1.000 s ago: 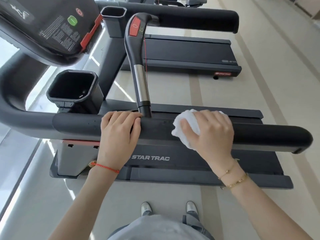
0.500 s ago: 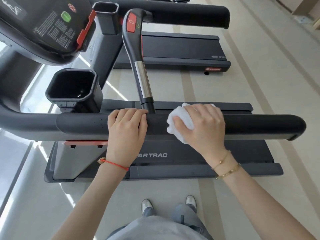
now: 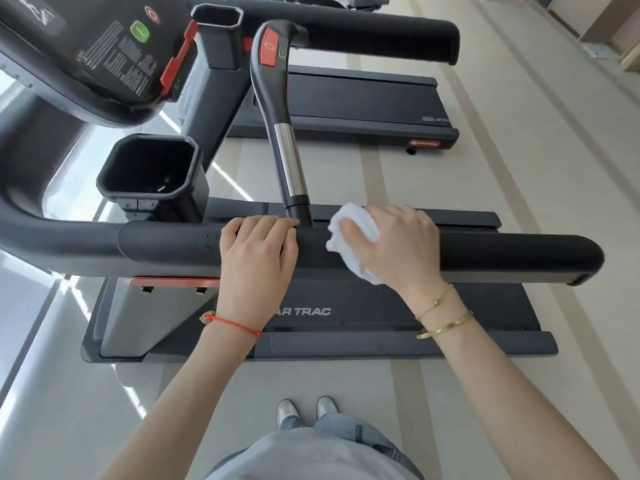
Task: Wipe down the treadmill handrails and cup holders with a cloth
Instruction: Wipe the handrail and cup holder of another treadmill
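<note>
A thick black handrail [image 3: 512, 252] runs across the middle of the view. My right hand [image 3: 398, 245] presses a bunched white cloth [image 3: 349, 233] onto it, just right of where the curved inner grip bar [image 3: 289, 157] meets the rail. My left hand [image 3: 258, 258] is wrapped over the rail just left of that joint, fingers curled over the top. A black square cup holder [image 3: 149, 168] stands behind the rail, to the left of my left hand.
The console [image 3: 90, 53] with a green button hangs at upper left. The treadmill deck [image 3: 381, 317] marked STAR TRAC lies under the rail. A second treadmill [image 3: 363, 98] with its own rail and cup holder stands beyond. Pale floor stretches to the right.
My right hand has slid the cloth a little leftward along the rail, closer to the grip-bar joint. My left hand has kept its hold in the same spot.
</note>
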### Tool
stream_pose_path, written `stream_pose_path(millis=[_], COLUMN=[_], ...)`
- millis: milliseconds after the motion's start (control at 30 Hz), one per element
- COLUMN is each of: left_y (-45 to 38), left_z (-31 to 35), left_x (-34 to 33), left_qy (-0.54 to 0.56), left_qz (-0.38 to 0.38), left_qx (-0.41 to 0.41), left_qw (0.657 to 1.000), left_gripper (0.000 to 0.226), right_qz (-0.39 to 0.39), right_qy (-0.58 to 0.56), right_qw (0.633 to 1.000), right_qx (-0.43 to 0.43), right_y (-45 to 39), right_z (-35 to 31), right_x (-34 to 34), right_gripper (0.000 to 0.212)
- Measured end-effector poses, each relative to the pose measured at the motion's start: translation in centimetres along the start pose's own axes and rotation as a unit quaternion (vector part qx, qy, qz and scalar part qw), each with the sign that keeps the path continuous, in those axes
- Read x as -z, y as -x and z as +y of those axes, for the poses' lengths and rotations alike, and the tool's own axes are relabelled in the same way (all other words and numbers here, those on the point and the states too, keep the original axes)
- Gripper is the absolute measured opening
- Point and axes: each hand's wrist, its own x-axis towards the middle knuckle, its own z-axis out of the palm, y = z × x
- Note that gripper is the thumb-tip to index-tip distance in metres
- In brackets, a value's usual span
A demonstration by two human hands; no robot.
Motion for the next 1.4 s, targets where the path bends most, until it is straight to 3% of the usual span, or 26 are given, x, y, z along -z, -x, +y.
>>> stream_pose_path(millis=[167, 300, 467, 633, 800, 1033, 1167, 1267, 1400], left_y=[0.0, -0.1, 0.0, 0.0, -0.1, 0.1, 0.0, 0.0, 0.0], left_z=[0.0, 0.2, 0.2, 0.1, 0.2, 0.0, 0.2, 0.2, 0.3], left_x=[0.1, 0.2, 0.0, -0.1, 0.0, -0.2, -0.1, 0.0, -0.1], left_qy=[-0.002, -0.005, -0.008, -0.012, -0.013, -0.014, -0.015, -0.014, -0.015], left_qz=[-0.003, 0.002, 0.007, 0.013, 0.008, 0.011, 0.009, 0.004, 0.008], left_qx=[0.004, 0.002, 0.003, 0.002, 0.002, -0.005, -0.001, 0.003, -0.002], left_qw=[1.000, 1.000, 1.000, 1.000, 1.000, 1.000, 1.000, 1.000, 1.000], left_gripper=[0.025, 0.026, 0.026, 0.026, 0.029, 0.026, 0.029, 0.029, 0.025], right_qz=[-0.018, -0.033, -0.005, 0.021, 0.055, 0.073, 0.090, 0.081, 0.096], right_qy=[-0.039, -0.036, -0.009, -0.029, -0.017, -0.025, 0.001, 0.038, -0.008], right_qw=[0.995, 0.995, 0.998, 0.993, 0.998, 0.992, 0.996, 0.995, 0.995], right_qx=[0.088, 0.083, 0.059, 0.111, 0.014, 0.103, 0.025, -0.035, 0.028], right_y=[0.8, 0.7, -0.5, 0.7, 0.6, 0.7, 1.1, 0.4, 1.0], right_z=[-1.0, 2.1, -0.9, -0.1, 2.3, -1.4, 2.5, 1.9, -1.9], right_x=[-0.5, 0.6, -0.9, -1.1, -0.3, -2.0, -0.6, -0.9, -2.3], right_gripper=[0.047, 0.047, 0.045, 0.047, 0.044, 0.050, 0.045, 0.047, 0.045])
